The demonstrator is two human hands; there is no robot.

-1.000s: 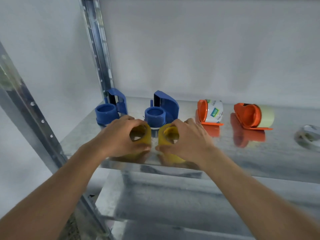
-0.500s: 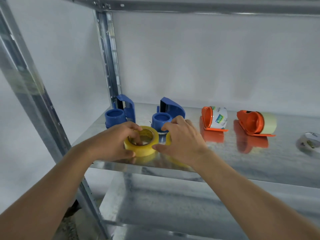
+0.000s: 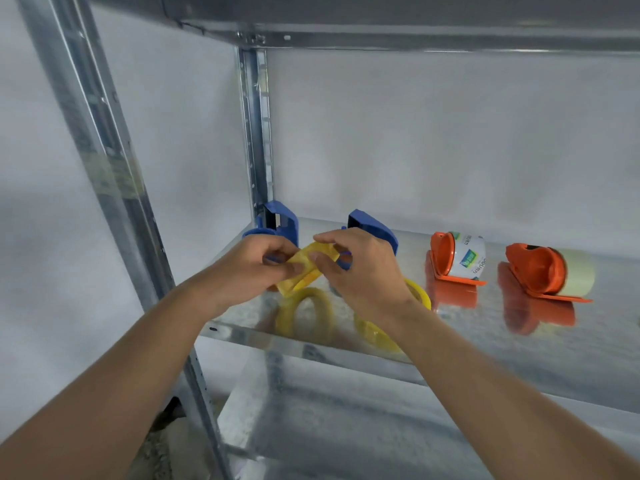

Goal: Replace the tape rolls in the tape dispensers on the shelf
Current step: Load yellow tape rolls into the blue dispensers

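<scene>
Both hands have lifted one yellow tape roll (image 3: 306, 268) off the shelf (image 3: 485, 341); half a second ago it lay flat. Left hand (image 3: 252, 268) and right hand (image 3: 360, 271) pinch it, held above the shelf before the blue dispensers (image 3: 374, 226). Probably loading comes next. Second yellow roll (image 3: 420, 294) mostly hidden behind the right wrist; motion blur obscures the tape end.

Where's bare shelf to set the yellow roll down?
Bare shelf in front of the two orange dispensers, out to the front edge. Crowded on the left: both hands, yellow rolls, blue dispensers.
</scene>
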